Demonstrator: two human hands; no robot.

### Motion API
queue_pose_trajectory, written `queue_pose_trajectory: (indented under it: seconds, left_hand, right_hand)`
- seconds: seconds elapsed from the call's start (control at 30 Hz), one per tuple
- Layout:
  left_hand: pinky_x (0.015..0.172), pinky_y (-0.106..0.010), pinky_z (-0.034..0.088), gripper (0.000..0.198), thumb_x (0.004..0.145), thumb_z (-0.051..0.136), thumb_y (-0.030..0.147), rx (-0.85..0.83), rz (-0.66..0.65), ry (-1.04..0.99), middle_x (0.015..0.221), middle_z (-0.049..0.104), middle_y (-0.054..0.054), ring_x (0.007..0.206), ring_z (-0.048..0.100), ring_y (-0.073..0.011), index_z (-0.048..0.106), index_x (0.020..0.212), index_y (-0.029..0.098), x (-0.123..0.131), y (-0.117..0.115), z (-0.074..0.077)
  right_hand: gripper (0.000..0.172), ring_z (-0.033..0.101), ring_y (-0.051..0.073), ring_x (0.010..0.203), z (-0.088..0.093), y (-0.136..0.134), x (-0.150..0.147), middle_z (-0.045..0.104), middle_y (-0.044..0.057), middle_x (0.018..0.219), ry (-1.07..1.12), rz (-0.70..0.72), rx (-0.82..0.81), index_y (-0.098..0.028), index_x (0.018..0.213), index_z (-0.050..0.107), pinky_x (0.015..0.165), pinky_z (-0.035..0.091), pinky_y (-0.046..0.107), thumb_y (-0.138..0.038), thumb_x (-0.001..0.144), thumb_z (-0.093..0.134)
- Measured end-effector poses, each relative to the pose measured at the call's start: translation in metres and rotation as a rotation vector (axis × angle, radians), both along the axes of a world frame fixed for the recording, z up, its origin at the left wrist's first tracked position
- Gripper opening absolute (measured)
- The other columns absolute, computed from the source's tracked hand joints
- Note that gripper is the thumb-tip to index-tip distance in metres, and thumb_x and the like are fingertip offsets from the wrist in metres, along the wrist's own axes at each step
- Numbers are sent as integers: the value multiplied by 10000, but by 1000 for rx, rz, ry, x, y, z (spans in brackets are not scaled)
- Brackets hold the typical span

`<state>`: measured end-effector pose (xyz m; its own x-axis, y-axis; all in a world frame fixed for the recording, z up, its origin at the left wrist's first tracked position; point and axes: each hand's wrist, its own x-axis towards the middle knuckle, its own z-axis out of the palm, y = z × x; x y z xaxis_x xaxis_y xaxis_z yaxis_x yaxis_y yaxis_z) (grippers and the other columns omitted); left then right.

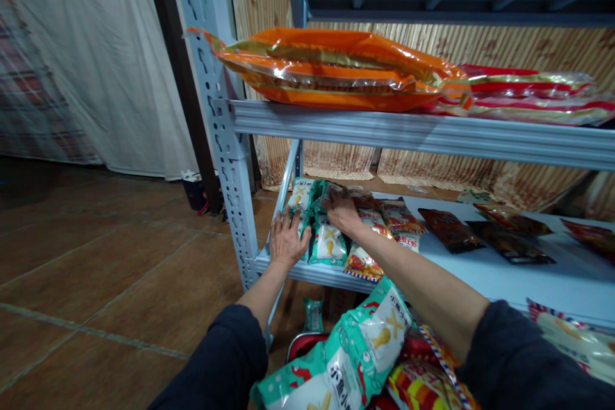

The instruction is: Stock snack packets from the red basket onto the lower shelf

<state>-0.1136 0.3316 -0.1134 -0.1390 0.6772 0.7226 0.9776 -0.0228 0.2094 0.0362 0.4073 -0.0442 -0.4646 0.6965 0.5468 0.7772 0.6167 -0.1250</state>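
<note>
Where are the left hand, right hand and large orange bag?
Left hand (287, 243): head view, back of the hand.
Right hand (343, 210): head view, back of the hand.
Large orange bag (331, 73): head view, middle of its near side.

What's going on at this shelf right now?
The person's left hand rests, fingers spread, on the green-and-white packets at the left end of the lower shelf. The right hand is at the back of that group; whether it grips a packet is unclear. Other snack packets lie just to the right, and a large orange bag lies one level up.
</note>
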Motion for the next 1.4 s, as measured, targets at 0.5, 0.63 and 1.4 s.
queue_pose_trajectory:
  seconds: [0.5,0.63,1.4]
  left_hand:
    - [1052,-402,297,529,851,386,385,-22,-99,5,1438,333,-56,1352,204,-250,382,1341,186,-3,4,-1]
    - [1047,-424,298,525,851,384,392,-15,-73,3,1432,342,-69,1343,226,-259,394,1334,187,-3,4,-1]
    - [1039,-492,267,519,835,391,459,12,33,-15,1421,360,-73,1291,322,-311,463,1290,219,1,1,-1]
  right_hand:
    - [355,437,237,1148,0,4,3,572,98,1157,199,24,-44,-146,1106,544,968,353,352,-178,766,449]
    - [410,412,228,1183,0,2,2,515,94,1251,194,13,-56,-153,1153,511,997,325,356,-164,747,455]
    - [567,294,346,1284,-12,-15,-6,358,108,1393,137,-134,-133,-239,1272,447,974,322,516,-474,763,531]
